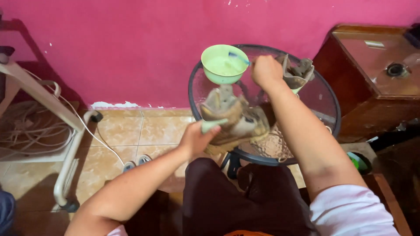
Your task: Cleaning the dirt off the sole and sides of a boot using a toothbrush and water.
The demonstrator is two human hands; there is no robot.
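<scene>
Two hands busy: left hand [195,139] grips worn tan boot [234,118] on round glass worktop [326,102]; right hand [265,70] closed around blue toothbrush [238,57] dipping in green plastic bowl [224,64].

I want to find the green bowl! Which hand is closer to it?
Right. The right hand is just beside the green bowl, by the blue brush handle leaning on its rim. The left hand is lower down, holding the dirty shoe.
</scene>
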